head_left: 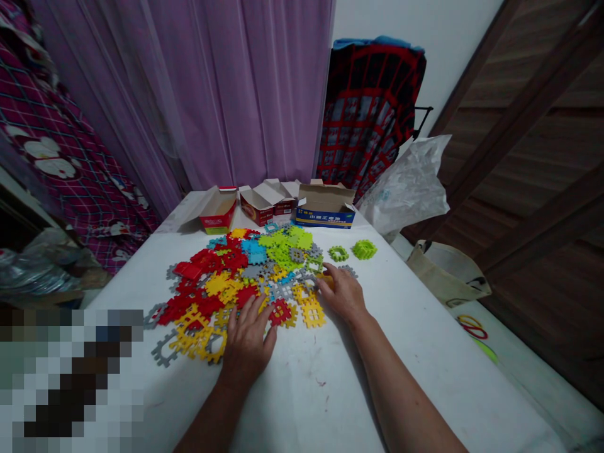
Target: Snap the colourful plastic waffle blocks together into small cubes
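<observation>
A: Quick pass. Where's the main stuff?

B: The spread heap of flat, notch-edged plastic pieces in red, yellow, grey, blue and lime green (252,272) is mid-table, on the white-covered table (302,384). Take the heap as clock centre, 12 at the far edge.

A: Left hand?

B: The left hand (250,343) sits at 6 o'clock, palm down, fingers splayed over red and yellow pieces. No grip visible; looks like it's resting or steadying. A red plastic lattice square (280,311) lies just beside it.

A: Right hand?

B: The right hand (344,289) is at 3 o'clock, fingers bent around an orange-yellow plastic piece (325,279). Pinched or merely touched? Can't tell; the fingers hide the contact.

A: Why's the green stuff apart?

B: A lime-green plastic block with toothed edges (365,249) and a lime-green plastic ring (338,253) lie between 2 and 3. Probably set aside so they don't mix in.

A: Boxes?

B: A red cardboard box (218,223) at 11, a blue cardboard box with a yellow stripe (325,218) near 1, both lidless side up. Likely kept at the back so the near side stays free for the arms.
</observation>
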Demonstrator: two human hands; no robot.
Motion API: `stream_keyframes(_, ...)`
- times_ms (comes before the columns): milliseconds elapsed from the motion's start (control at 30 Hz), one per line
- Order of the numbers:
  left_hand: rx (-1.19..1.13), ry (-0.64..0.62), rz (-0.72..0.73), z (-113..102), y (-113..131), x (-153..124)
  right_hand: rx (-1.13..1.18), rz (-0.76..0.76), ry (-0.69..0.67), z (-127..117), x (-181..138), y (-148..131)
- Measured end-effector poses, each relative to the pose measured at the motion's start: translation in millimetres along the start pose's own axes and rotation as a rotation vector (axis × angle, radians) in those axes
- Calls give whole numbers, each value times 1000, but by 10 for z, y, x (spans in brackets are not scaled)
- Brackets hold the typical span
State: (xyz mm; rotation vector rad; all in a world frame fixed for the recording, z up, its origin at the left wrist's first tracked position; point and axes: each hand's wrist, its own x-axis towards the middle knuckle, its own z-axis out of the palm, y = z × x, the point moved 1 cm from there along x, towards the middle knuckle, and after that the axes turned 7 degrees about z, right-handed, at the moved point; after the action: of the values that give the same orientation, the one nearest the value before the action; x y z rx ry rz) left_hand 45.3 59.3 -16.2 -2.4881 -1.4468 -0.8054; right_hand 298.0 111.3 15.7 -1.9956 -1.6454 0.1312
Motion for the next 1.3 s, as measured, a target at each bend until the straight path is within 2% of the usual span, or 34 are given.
stream_keyframes(100,2,6,-2,2,7,0,-161,8,-42,-22,-52,-215)
stream_keyframes(200,6,7,-6,-1,11,-1,-194,12,-102,24,-60,-329)
stream_keyframes(333,7,6,3,-12,12,1,-15,54,-175,93,-26,-257)
stream_keyframes(433,11,10,9,-13,12,1,149,25,-222,116,-7,-133)
stream_keyframes(600,7,-3,-1,-1,9,-2,298,-22,-195,93,10,20)
stream_keyframes(700,2,-3,-4,3,6,-3,189,-11,-108,7,3,47)
stream_keyframes(800,-6,5,-6,2,7,-3,13,107,-37,-101,-39,9)
stream_keyframes(900,-6,17,-3,-2,13,-1,-154,187,-35,-162,-94,-84)
stream_keyframes(1000,-2,21,-5,-7,19,1,-265,159,-69,-153,-125,-175)
stream_keyframes(1100,2,9,-6,-6,19,3,-279,145,-100,-113,-133,-220)
stream_keyframes(1300,-11,4,-14,-6,16,5,-149,196,-76,-82,-118,-177)
